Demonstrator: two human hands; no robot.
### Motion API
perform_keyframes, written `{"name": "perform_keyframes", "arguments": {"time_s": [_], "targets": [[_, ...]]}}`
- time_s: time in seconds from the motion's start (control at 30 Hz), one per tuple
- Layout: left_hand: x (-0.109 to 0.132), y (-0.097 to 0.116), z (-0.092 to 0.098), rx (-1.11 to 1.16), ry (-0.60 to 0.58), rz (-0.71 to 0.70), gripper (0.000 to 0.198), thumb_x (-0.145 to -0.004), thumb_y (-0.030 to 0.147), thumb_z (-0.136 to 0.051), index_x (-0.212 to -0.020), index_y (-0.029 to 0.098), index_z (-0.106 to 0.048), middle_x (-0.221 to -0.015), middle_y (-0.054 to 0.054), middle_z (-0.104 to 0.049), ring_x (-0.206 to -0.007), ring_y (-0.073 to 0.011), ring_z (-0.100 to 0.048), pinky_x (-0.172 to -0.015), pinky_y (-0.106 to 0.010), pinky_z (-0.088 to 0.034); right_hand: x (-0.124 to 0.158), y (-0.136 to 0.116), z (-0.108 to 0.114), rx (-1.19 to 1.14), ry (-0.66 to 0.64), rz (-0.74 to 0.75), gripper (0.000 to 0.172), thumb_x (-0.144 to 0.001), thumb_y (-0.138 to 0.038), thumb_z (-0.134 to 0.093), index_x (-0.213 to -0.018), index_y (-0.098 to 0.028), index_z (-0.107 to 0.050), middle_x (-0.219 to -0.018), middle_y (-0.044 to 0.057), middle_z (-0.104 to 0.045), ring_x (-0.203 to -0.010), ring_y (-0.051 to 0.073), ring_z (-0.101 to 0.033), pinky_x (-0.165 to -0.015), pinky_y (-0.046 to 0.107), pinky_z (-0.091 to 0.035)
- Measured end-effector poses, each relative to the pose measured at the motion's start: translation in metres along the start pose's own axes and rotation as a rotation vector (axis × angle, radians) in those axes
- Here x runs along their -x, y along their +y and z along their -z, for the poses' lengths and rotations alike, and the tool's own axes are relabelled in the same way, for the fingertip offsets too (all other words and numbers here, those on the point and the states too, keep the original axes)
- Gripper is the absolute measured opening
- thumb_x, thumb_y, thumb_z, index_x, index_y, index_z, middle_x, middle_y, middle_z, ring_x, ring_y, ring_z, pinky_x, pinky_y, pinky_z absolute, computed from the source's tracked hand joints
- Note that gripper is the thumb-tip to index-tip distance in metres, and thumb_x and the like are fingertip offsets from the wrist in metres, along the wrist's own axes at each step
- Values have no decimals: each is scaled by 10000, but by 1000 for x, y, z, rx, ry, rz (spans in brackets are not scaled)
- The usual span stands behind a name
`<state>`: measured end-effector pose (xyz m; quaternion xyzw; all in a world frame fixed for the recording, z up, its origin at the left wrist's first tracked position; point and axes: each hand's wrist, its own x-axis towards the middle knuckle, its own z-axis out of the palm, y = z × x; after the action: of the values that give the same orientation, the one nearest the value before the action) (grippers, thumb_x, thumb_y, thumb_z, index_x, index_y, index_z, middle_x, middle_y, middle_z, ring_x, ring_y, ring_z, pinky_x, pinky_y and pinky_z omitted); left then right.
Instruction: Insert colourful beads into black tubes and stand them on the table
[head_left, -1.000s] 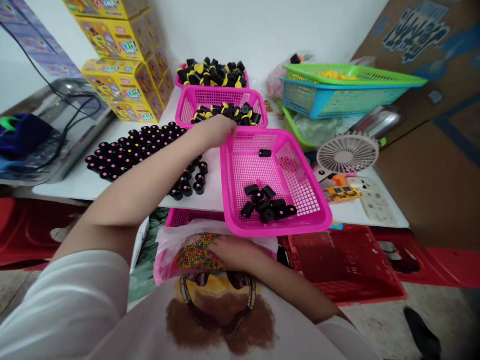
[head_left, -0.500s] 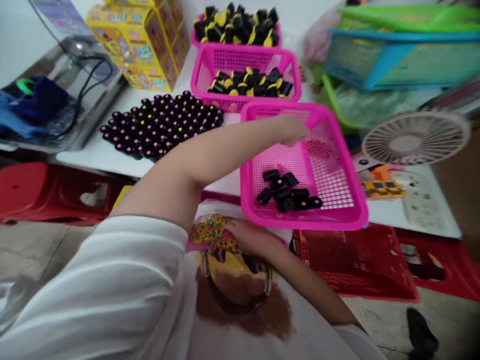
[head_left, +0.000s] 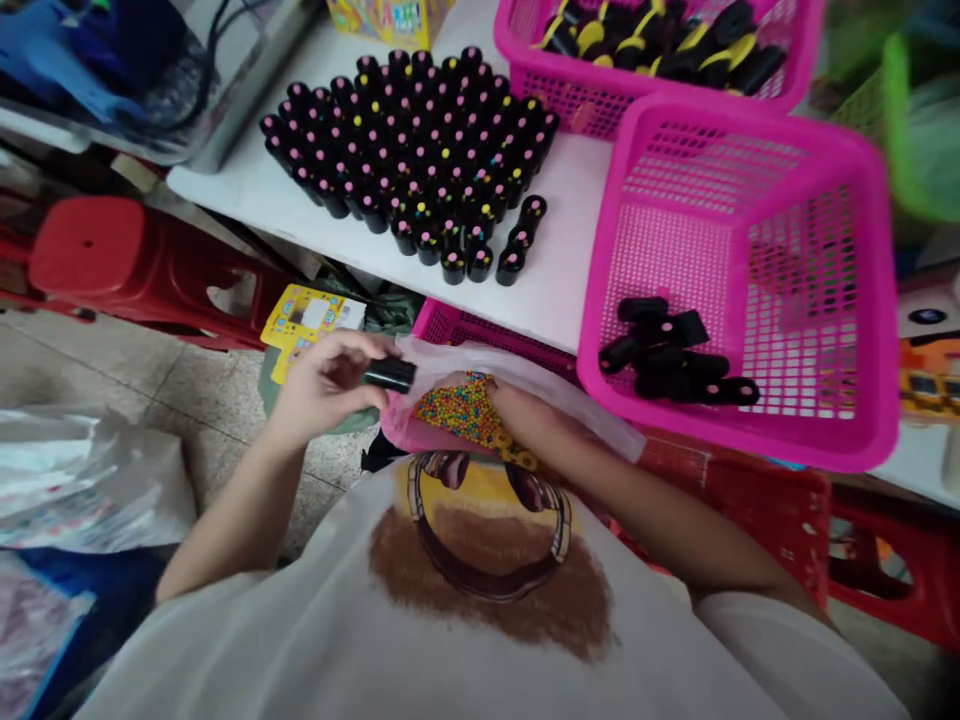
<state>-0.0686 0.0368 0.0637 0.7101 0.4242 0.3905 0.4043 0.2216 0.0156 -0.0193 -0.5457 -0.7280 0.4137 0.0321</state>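
Observation:
My left hand (head_left: pixel 324 382) is closed on a small black tube (head_left: pixel 389 374), held level just left of a plastic bag of tiny coloured beads (head_left: pixel 459 408) on my lap. My right hand (head_left: pixel 525 418) rests in that bag with its fingers sunk among the beads; I cannot see what they hold. On the white table (head_left: pixel 566 275) a pink basket (head_left: pixel 739 428) holds several loose black tubes (head_left: pixel 667 348). Left of it stand rows of upright black tubes with coloured tops (head_left: pixel 420 150).
A second pink basket (head_left: pixel 534 62) with black and yellow parts sits at the back. Another pink basket (head_left: pixel 450 322) is under the table edge. Red stools (head_left: pixel 112 262) stand on the floor at left, a red crate (head_left: pixel 757 510) at right, plastic bags (head_left: pixel 82 490) at lower left.
My left hand has drawn back from the near pink basket to my lap, now holding a black tube. The view has tipped down and left. My right hand stays in the bead bag.

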Motion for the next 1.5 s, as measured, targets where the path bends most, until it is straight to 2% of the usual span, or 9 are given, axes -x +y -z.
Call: {"name": "perform_keyframes", "arguments": {"time_s": [0.1,0.23,0.47,0.63,0.7,0.8,1.0,1.23,1.5], "targets": [[49,-28,13,37,208,90,450,-814,559,-859,-1136,307,-672,-1078,-42,-711,-1034,-222,-720,-950,-422,-631,-11,-8,-13,150,-116,-23,192,-1022,-100,-558,-1113,-113,-726,-1217,161,-707,-954,212,-707,-922,372,-569],[78,-38,23,130,248,120,446,-837,409,-870,-1252,332,-725,-1124,-39,-682,-1007,-185,-704,-901,-341,-634,-28,-28,-32,253,-233,55,304,-975,15,-473,-1041,-92,-750,-1260,189,-693,-935,188,-693,-938,285,-515],[73,-31,11,139,267,-27,260,-813,220,-885,-1021,277,-740,-1103,-36,-750,-1039,-189,-746,-954,-346,-627,-48,-55,-51,259,-263,191,362,-959,12,-465,-1163,-64,-754,-1241,193,-693,-1069,225,-666,-1034,325,-489],[76,-22,-2,3,235,12,537,-841,134,-812,-1338,275,-663,-1217,-56,-758,-1108,-180,-748,-1002,-318,-622,-53,-44,-54,173,-197,289,385,-883,35,-522,-1145,-81,-779,-1222,185,-731,-1137,244,-664,-1058,353,-485],[75,-20,-4,-90,231,18,476,-860,131,-789,-1306,266,-694,-1220,-57,-758,-1099,-174,-744,-997,-311,-621,-53,-38,-54,87,-142,363,413,-826,66,-535,-1099,-99,-799,-1205,170,-758,-1161,248,-670,-1065,356,-485],[73,-17,-6,-222,236,-11,344,-854,130,-789,-1174,248,-745,-1187,-59,-754,-1083,-168,-728,-962,-291,-618,-55,-32,-55,-16,-93,431,448,-757,110,-530,-1013,-115,-821,-1130,146,-801,-1112,249,-704,-1036,352,-498],[71,-12,-12,-289,177,17,354,-883,157,-767,-1226,237,-727,-1179,-67,-747,-1056,-156,-730,-899,-248,-613,-55,-29,-59,-182,-58,404,387,-771,84,-589,-914,-178,-836,-910,52,-826,-895,205,-736,-893,307,-538],[72,-16,-23,-328,23,4,249,-906,228,-765,-1152,204,-737,-1132,-72,-789,-1036,-200,-740,-965,-341,-572,-25,-29,-33,-330,-73,393,376,-864,11,-642,-1116,-199,-824,-1114,64,-828,-1021,200,-764,-952,328,-577],[68,-35,-47,-508,-128,86,316,-863,303,-826,-1176,279,-784,-1133,-50,-815,-1155,-302,-660,-1006,-481,-455,13,-51,1,12,144,561,261,-1034,-155,-567,-1207,-151,-762,-1150,127,-747,-1038,215,-723,-944,343,-592]]}}
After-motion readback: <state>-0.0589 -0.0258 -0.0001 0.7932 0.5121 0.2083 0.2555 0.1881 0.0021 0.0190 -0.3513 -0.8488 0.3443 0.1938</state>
